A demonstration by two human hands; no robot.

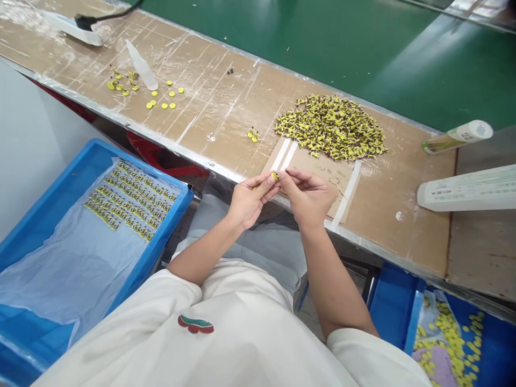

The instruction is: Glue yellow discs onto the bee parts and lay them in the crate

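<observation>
My left hand (pixel 250 202) pinches a small yellow figure piece (pixel 274 176) at the bench's front edge. Touching or almost touching it, my right hand (pixel 308 198) has thumb and forefinger pressed together on a tiny dark bit too small to name. A big heap of yellow and dark small figures (pixel 330 128) lies just beyond the hands on cardboard. Two yellow pieces (pixel 253 135) stand left of the heap. Farther left are several round yellow discs (pixel 172 93) and some assembled figures (pixel 119 86) beside a white nozzle bottle (pixel 142 65).
A blue tray (pixel 97 148) at the left holds rows of figures (pixel 131 199) on a plastic sheet. Two bottles (pixel 459 136) (pixel 467 189) lie or lean at the right. A blue bin (pixel 393 306) with yellow discs (pixel 453 338) is low right. A black plug (pixel 85 22) sits back left.
</observation>
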